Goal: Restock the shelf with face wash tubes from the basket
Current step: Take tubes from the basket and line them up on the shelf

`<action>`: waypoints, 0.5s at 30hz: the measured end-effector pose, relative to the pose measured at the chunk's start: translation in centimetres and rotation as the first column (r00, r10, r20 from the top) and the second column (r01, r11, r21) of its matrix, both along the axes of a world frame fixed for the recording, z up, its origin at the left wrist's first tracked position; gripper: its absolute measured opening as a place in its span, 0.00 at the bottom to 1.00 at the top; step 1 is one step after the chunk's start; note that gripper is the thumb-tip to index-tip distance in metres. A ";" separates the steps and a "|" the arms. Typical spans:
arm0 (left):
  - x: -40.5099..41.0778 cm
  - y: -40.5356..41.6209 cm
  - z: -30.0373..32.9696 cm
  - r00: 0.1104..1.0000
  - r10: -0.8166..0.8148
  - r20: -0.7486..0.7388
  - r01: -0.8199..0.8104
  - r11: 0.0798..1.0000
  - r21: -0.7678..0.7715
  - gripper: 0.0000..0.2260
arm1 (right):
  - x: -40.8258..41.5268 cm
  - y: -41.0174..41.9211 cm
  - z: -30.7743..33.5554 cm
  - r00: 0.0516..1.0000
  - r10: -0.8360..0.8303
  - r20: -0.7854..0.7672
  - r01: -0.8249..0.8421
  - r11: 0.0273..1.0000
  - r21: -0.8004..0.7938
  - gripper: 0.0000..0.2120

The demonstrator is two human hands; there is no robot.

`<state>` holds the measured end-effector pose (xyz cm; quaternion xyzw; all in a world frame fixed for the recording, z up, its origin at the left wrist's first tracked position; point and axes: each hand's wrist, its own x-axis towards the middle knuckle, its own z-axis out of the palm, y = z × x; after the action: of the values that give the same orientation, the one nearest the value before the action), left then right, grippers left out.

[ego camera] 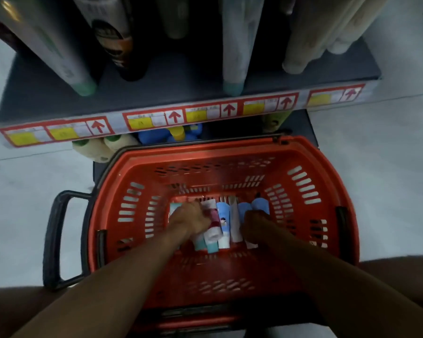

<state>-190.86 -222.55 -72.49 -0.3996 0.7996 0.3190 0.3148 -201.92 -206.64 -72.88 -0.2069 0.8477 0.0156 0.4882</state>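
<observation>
A red plastic basket (303, 191) stands on the floor in front of the shelf. Several face wash tubes (224, 223) lie side by side on its bottom, white, blue and teal. My left hand (189, 219) is down among the tubes at the left of the pile, fingers curled round one or two of them. My right hand (255, 226) reaches in at the right, its fingers curled over the blue tubes (259, 206) there. The dark shelf (181, 89) above carries tall upright tubes and has bare gaps between them.
A price strip (181, 115) with yellow tags and red arrows runs along the shelf's front edge. Below it stand cream bottles (95, 150) and blue bottles (156, 136). The basket's black handle (56, 237) sticks out to the left over pale floor.
</observation>
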 end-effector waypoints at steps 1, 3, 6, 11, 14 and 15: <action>-0.1 0.3 -1.1 0.999 0.042 0.004 -0.043 0.999 0.010 0.24 | 0.1 -0.1 -0.8 1.000 -0.022 0.012 0.022 1.000 0.008 0.16; -0.1 1.0 -2.9 0.992 0.128 0.022 -0.128 0.992 0.001 0.29 | 0.6 -0.4 -2.5 0.999 -0.048 0.008 0.048 0.999 0.011 0.18; 0.1 2.4 -5.3 0.972 0.233 0.039 -0.232 0.972 -0.035 0.38 | 1.2 -0.8 -5.1 0.997 -0.027 -0.075 0.025 0.999 -0.021 0.27; 0.1 4.4 -8.0 0.943 0.327 0.066 -0.324 0.945 -0.042 0.51 | 2.4 -2.0 -7.0 0.996 0.067 -0.053 -0.067 0.998 0.013 0.25; 0.0 4.3 -8.6 0.911 0.407 0.067 -0.406 0.913 -0.032 0.49 | 2.6 -2.4 -8.6 0.990 0.109 -0.087 -0.104 0.993 0.061 0.34; -0.1 4.1 -8.5 0.909 0.410 0.073 -0.409 0.912 -0.034 0.46 | 2.7 -2.5 -8.7 0.991 0.094 -0.092 -0.088 0.994 0.069 0.37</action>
<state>-190.91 -218.45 -81.03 -0.5734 0.6880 0.3545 0.2687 -199.18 -209.15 -81.59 -0.2286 0.8587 0.0753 0.4524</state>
